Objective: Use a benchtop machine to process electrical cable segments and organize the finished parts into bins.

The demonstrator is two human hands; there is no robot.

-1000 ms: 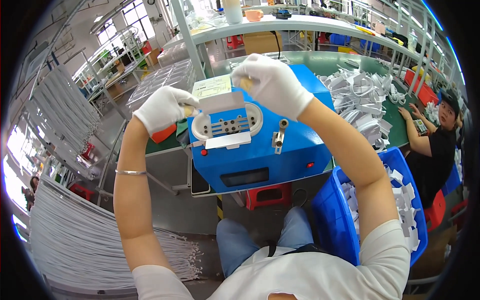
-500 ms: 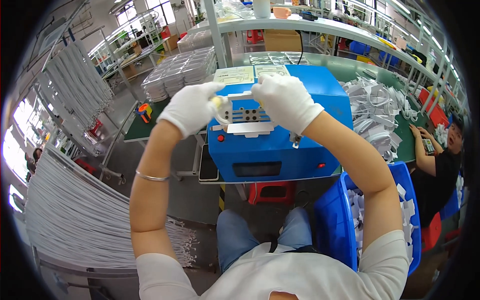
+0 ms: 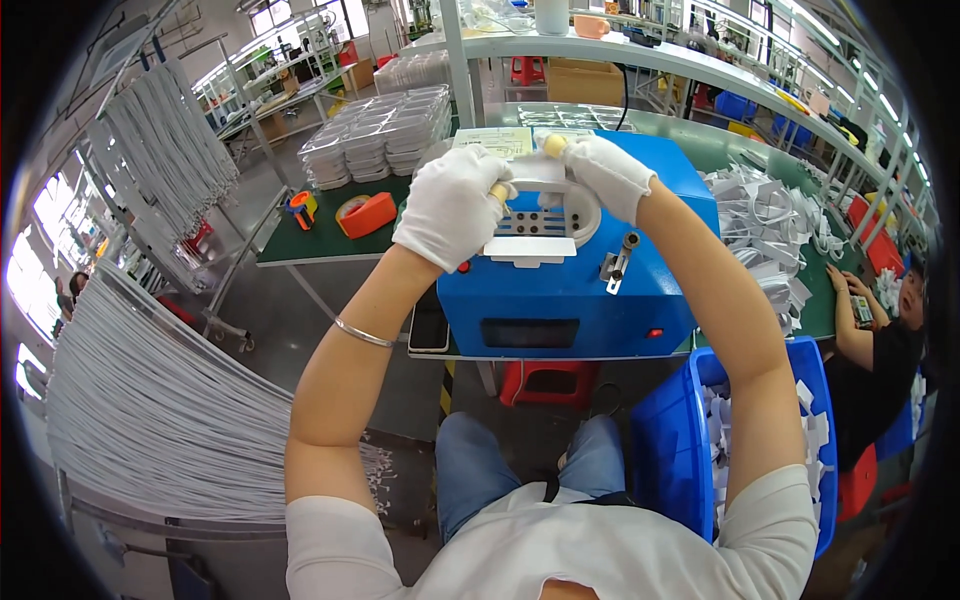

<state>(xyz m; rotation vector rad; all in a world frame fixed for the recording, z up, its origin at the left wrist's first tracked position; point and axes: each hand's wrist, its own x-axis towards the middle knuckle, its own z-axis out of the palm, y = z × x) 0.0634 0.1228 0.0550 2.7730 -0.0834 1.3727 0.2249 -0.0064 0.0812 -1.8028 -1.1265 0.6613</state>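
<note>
Both my hands wear white gloves, with yellowish coverings on the fingertips, above the front of a blue machine (image 3: 610, 305). My left hand (image 3: 452, 208) is closed at the left side of a looped white cable (image 3: 586, 222). My right hand (image 3: 610, 178) is closed near the top of the same loop, its fingertips at the upper edge of a white strip (image 3: 538, 184). Gloves hide parts of the cable. Below the loop, a white plate (image 3: 530, 248) sticks out from the machine, and a small metal bracket (image 3: 620, 264) is on its front right.
Piled white cables (image 3: 760, 220) lie right of the machine. A blue bin (image 3: 665, 430) with white pieces stands by my right elbow. Clear trays (image 3: 375, 130) and an orange tape dispenser (image 3: 375, 214) are at left. White cords (image 3: 170, 400) hang at left; a co-worker (image 3: 860, 370) sits at right.
My view has shifted left, bringing the tape dispenser into sight. The cable loop now hangs more to the right, by my right hand, uncovering the metal bracket.
</note>
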